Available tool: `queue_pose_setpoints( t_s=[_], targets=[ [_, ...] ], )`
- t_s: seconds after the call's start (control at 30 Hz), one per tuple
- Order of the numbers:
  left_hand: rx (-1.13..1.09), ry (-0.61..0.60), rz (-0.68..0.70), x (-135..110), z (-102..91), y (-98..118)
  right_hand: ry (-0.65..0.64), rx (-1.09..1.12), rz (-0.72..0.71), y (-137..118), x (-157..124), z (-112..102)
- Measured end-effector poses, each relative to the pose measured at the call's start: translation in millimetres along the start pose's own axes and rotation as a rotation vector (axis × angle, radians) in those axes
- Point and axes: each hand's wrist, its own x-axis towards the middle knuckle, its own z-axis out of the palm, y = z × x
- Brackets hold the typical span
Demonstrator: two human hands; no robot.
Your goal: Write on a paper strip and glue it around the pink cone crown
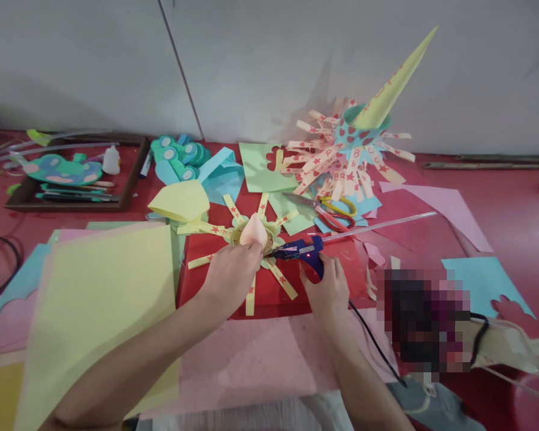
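My right hand is closed around the handle of a blue hot glue gun. A small red light glows on the gun, and a clear glue stick juts from its back. Its nozzle points left and meets the edge of a yellow paper craft with star-marked strips fanning out all round. In the middle of that craft stands a small peach paper cone. My left hand pinches at the cone's base, close to the nozzle; the fingertips are partly hidden.
Behind stands a larger fringed paper piece with a tall yellow cone. Scissors lie in front of it. Yellow sheets are stacked left, near a brown tray. The gun's black cord runs right, towards a blurred-out person.
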Motion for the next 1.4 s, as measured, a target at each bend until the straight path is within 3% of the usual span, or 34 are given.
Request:
queue_pose_setpoints(
  t_s=[0.7, 1.2, 1.4],
  targets=[
    [0.024, 0.030, 0.016, 0.9, 0.7, 0.0, -0.065, 0.051, 0.004, 1.7, -1.7, -3.3],
    [0.020, -0.014, 0.002, 0.8, -1.2, 0.9, -0.066, 0.038, 0.007, 2.5, -1.4, -3.7],
    [0.013, -0.095, -0.019, 2.1, -3.8, 2.3, -0.044, 0.032, 0.021, 2.4, 0.2, -5.3]
  ],
)
